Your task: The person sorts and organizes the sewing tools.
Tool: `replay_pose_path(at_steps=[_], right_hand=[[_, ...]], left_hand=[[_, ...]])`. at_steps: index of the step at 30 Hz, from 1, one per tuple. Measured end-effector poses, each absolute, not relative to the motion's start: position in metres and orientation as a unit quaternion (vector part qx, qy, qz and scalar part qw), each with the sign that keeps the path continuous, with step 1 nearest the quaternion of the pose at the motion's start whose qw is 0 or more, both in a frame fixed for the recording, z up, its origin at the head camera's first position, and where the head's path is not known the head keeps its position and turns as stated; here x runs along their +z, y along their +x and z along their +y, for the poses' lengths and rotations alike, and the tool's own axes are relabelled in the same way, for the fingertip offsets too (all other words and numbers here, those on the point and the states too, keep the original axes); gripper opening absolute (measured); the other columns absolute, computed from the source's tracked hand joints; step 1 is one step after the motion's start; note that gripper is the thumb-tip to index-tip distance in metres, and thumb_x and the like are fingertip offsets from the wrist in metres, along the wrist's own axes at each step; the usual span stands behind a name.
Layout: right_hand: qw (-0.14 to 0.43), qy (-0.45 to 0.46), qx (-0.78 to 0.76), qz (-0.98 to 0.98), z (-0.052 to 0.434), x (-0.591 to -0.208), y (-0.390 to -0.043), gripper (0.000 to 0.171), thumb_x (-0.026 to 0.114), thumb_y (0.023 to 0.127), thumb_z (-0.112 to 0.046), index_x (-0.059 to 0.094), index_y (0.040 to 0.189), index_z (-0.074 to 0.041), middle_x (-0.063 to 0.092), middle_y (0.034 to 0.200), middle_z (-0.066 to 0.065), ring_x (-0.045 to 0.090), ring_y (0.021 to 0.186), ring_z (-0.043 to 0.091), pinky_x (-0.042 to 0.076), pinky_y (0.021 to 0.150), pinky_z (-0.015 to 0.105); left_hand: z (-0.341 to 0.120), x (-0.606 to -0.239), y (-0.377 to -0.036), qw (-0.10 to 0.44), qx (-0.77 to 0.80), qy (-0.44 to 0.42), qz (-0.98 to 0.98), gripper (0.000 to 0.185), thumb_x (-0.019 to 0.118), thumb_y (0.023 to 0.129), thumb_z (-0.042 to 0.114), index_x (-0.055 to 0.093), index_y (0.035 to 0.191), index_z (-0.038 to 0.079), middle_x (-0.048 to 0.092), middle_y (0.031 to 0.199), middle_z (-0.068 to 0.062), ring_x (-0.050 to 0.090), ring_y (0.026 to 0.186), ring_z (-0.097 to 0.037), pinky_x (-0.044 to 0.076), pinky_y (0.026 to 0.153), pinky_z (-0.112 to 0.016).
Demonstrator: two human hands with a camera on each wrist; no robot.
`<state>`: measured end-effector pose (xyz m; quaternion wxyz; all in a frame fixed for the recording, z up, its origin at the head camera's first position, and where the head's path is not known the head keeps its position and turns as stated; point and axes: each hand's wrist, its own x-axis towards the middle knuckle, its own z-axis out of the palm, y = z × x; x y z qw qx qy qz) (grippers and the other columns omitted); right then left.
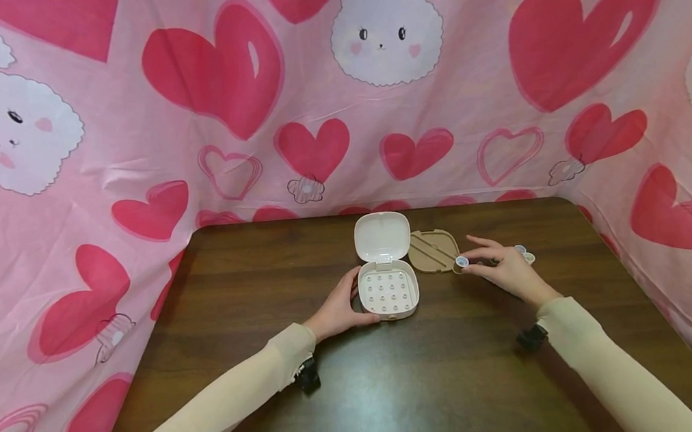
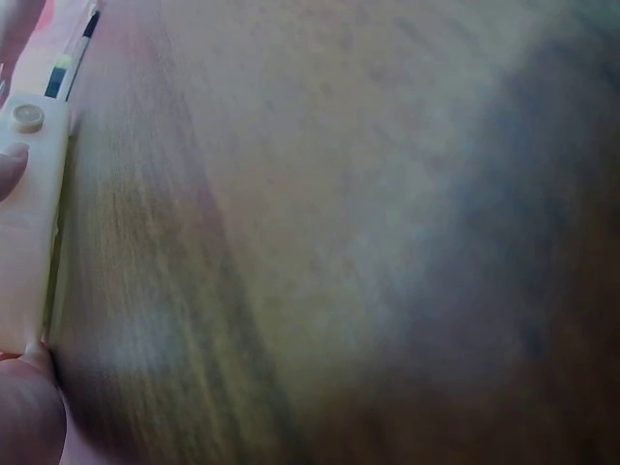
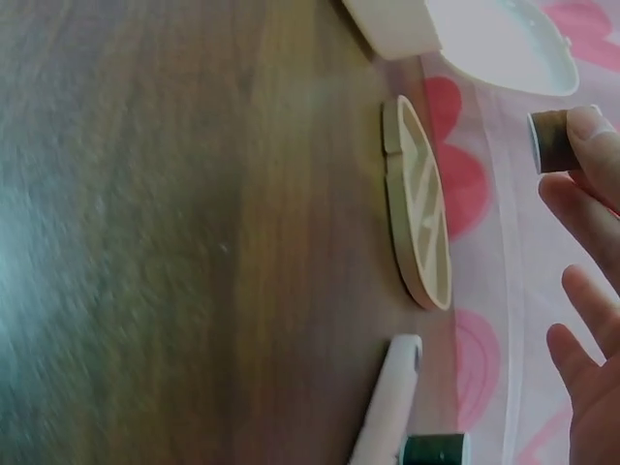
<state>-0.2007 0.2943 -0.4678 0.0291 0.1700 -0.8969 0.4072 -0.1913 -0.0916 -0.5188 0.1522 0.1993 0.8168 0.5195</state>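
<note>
Behind and around your work hangs a thin pink cloth, printed with red hearts and white fluffy rabbits, with soft creases. Before you lies the dark brown wooden tabletop, smooth and a little shiny, with rounded far corners.

Near the far middle of it stands the cream plastic case with rounded corners, opened; its hinged lid lies back flat, and its lower tray shows rows of small round studs. Just to the right of the lid rests the tan, leaf-shaped flat insert with raised ribs, matte in texture.

Your left hand holds the case at its left and near side; the fingers curl around the edge, and the thumb presses the near wall.

Your right hand is beside the insert, on its right. Its thumb and first finger pinch a small round cap with a pale blue top and dark side, while the other fingers are spread loosely. Beyond this hand lie some small white pieces; you cannot tell their shape.
</note>
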Motion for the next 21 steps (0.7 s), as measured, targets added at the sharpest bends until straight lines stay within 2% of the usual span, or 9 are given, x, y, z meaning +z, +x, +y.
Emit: replay_pose_path(at_steps=[2,6,9,11,13,17,21], right_hand=[[0.025,0.162,0.407,-0.899,0.291,-0.469,-0.200,0.029,0.081,0.093,-0.024,0.080,0.118,-0.011,0.051,0.154,0.022,0.047,0.141,0.048,0.039,0.096,0.009],[0.025,0.170,0.418,-0.892,0.284,-0.475,-0.201,0.030,0.082,0.091,-0.021,0.080,0.118,-0.007,0.064,0.141,0.017,0.040,0.148,0.041,0.036,0.104,0.011],[0.031,0.184,0.428,-0.884,0.280,-0.479,-0.202,0.028,0.082,0.090,-0.016,0.080,0.115,-0.003,0.072,0.128,0.014,0.035,0.151,0.038,0.035,0.118,0.033],[0.034,0.190,0.434,-0.880,0.278,-0.481,-0.202,0.026,0.083,0.090,-0.013,0.080,0.113,-0.002,0.073,0.127,0.015,0.035,0.150,0.038,0.033,0.120,0.049],[0.039,0.195,0.441,-0.875,0.276,-0.483,-0.203,0.025,0.083,0.089,-0.010,0.080,0.112,-0.001,0.073,0.127,0.016,0.035,0.150,0.039,0.031,0.120,0.058],[0.046,0.202,0.453,-0.867,0.273,-0.486,-0.203,0.022,0.083,0.087,-0.006,0.081,0.109,-0.002,0.073,0.124,0.018,0.036,0.148,0.042,0.031,0.121,0.046],[0.068,0.221,0.452,-0.862,0.268,-0.489,-0.204,0.022,0.084,0.083,0.001,0.082,0.104,-0.001,0.075,0.117,0.019,0.043,0.140,0.045,0.031,0.119,0.039]], left_hand=[[-0.091,-0.519,-0.191,0.153,0.519,0.198,0.817,0.113,0.094,0.077,0.019,0.021,0.162,0.003,0.030,0.164,-0.017,0.037,0.151,-0.028,0.035,0.122,-0.038],[-0.091,-0.519,-0.191,0.153,0.521,0.198,0.816,0.114,0.094,0.077,0.019,0.021,0.162,0.003,0.030,0.164,-0.017,0.037,0.151,-0.028,0.035,0.122,-0.039],[-0.091,-0.519,-0.191,0.155,0.520,0.198,0.817,0.114,0.094,0.077,0.020,0.021,0.162,0.003,0.030,0.164,-0.017,0.037,0.151,-0.028,0.036,0.122,-0.039],[-0.091,-0.519,-0.191,0.157,0.516,0.197,0.818,0.114,0.095,0.077,0.020,0.021,0.162,0.003,0.030,0.164,-0.017,0.037,0.151,-0.028,0.035,0.122,-0.039],[-0.091,-0.518,-0.191,0.157,0.515,0.196,0.819,0.114,0.095,0.077,0.019,0.021,0.162,0.003,0.030,0.164,-0.017,0.037,0.151,-0.028,0.035,0.122,-0.038],[-0.091,-0.516,-0.191,0.155,0.513,0.194,0.821,0.114,0.095,0.077,0.019,0.021,0.162,0.003,0.030,0.164,-0.017,0.037,0.151,-0.028,0.035,0.122,-0.038],[-0.091,-0.516,-0.191,0.154,0.511,0.193,0.823,0.114,0.095,0.077,0.019,0.021,0.162,0.003,0.030,0.164,-0.017,0.037,0.151,-0.027,0.035,0.122,-0.037]])
